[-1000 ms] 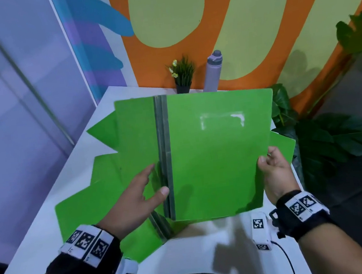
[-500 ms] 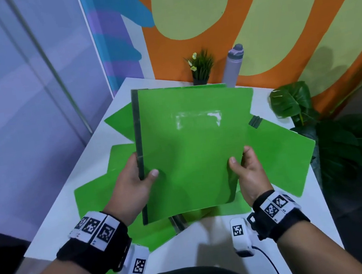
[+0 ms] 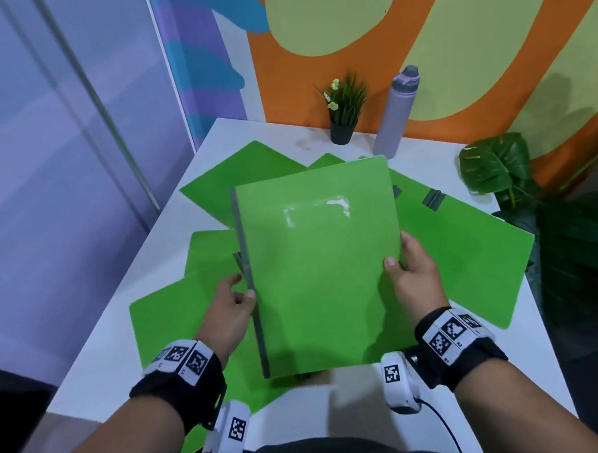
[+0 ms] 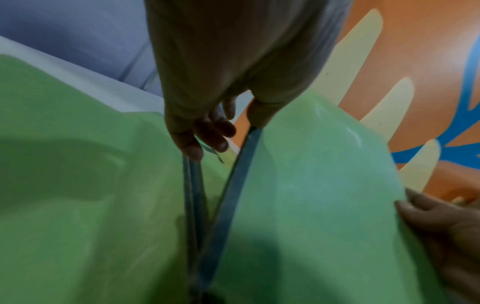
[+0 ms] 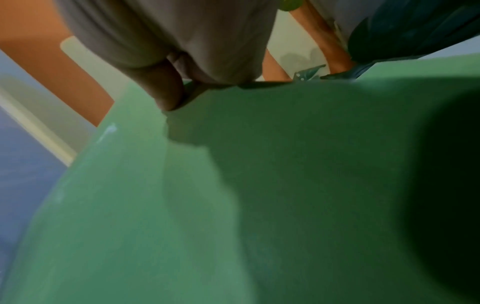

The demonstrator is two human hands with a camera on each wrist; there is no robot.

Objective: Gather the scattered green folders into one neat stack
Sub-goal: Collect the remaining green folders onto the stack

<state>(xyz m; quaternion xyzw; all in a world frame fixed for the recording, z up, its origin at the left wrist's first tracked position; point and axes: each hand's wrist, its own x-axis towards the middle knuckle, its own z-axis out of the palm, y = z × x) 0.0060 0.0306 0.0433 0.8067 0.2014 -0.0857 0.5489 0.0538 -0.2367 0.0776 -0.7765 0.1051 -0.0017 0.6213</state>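
Note:
I hold one closed green folder (image 3: 324, 268) with a grey spine above the white table (image 3: 352, 409). My left hand (image 3: 233, 299) is at its spine, thumb against it, fingers curled beside it. In the left wrist view those fingers (image 4: 207, 133) touch the spine of a second folder (image 4: 91, 205) just below. My right hand (image 3: 407, 269) grips the right edge, thumb (image 5: 168, 90) on top of the cover (image 5: 259, 185). More green folders lie fanned out on the table: one at the back left (image 3: 245, 176), one at the left (image 3: 172, 319), one at the right (image 3: 464, 254).
A small potted plant (image 3: 345, 113) and a grey bottle (image 3: 398, 110) stand at the table's far edge against the painted wall. A large leafy plant (image 3: 556, 230) stands off the right side. The right-hand folder overhangs the table's right edge.
The folder in my hands was spread open a second ago and is closed now. My right hand moved left with the cover, and the folder sits lower over the pile.

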